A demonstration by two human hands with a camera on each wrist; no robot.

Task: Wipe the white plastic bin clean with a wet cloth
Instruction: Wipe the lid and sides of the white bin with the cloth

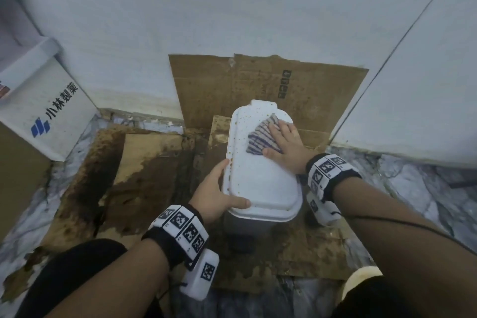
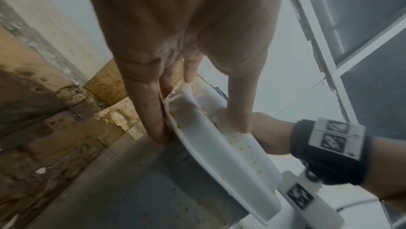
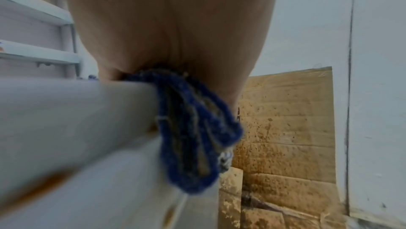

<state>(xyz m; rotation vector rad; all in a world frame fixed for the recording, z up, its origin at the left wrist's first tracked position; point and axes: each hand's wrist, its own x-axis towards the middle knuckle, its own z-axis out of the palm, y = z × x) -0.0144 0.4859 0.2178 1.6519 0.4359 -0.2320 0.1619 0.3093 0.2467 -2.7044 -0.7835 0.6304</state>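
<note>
From above, on the head view: bin (image 1: 260, 178) standing on stained cardboard (image 1: 144, 162) near the wall, lid shut, long axis running near to far. Right hand (image 1: 286, 144) flat on the far right part of the lid, fingers straight and together, pressing a striped cloth (image 1: 260, 137) that sticks out leftward from under the palm. Brown specks mostly on the far left of the lid, so left of and beyond the cloth; judged the next stroke must run that way, and the right hand is the nearer one. Left hand (image 1: 216, 193) clamped on the near left lid edge, thumb on top, fingers down the side, steadying. To the far left, a white box (image 1: 49, 111) printed 小林製薬 beside a blue logo. On the upright cardboard behind, a column of dark handling marks, too small to read.

Along the left wrist view: left hand (image 2: 175, 59) gripping the lid rim, fingers (image 2: 153, 114) down the outer side, thumb across the top. Yellow-brown specks on the lid (image 2: 219, 154). Right wrist beyond, wearing a black band (image 2: 325, 153) with coded tags.

Along the right wrist view: heel of the right hand (image 3: 171, 24) on the lid, cloth (image 3: 193, 137) folded and hanging over the right edge; fingers hidden. Smear of brown on the near bin wall (image 3: 66, 146), blurred. No writing legible.
</note>
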